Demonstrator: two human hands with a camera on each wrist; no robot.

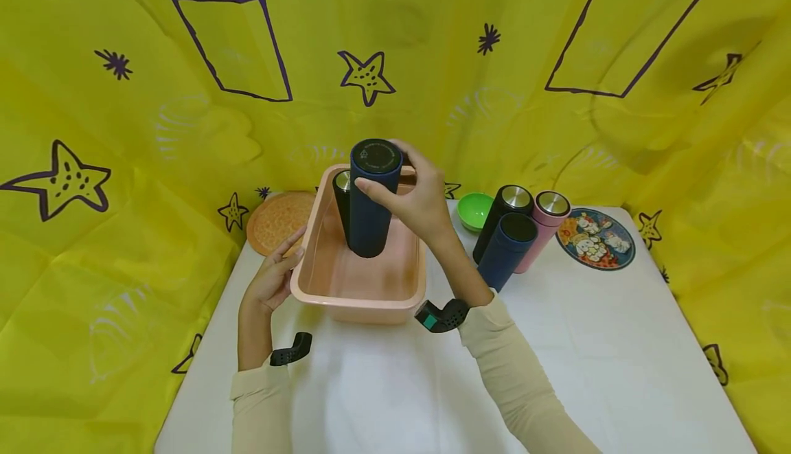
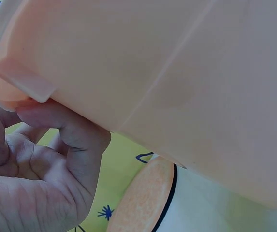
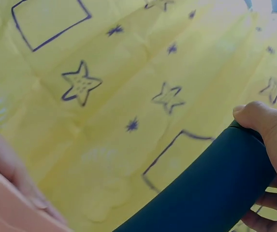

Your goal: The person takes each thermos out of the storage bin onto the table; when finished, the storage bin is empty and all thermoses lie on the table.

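Note:
My right hand (image 1: 423, 196) grips a dark blue thermos bottle (image 1: 372, 217) near its upper end, thumb across the near side. The bottle stands upside down, its black printed base facing up, over the inside of a pink plastic basin (image 1: 358, 301). Behind it in the basin is a black bottle (image 1: 342, 203) with a silver top, partly hidden. My left hand (image 1: 274, 275) holds the basin's left rim. In the left wrist view its fingers (image 2: 82, 130) curl under the rim beside a small tab. Whether the blue bottle touches the basin floor I cannot tell.
Right of the basin stand a black bottle (image 1: 491, 224), a blue bottle (image 1: 508, 251) and a pink bottle (image 1: 544, 227). A green bowl (image 1: 474, 210) sits behind them, a patterned plate (image 1: 596, 240) to their right. An orange round plate (image 1: 278, 217) lies back left. Yellow cloth (image 1: 395, 14) encloses the white table (image 1: 383, 385).

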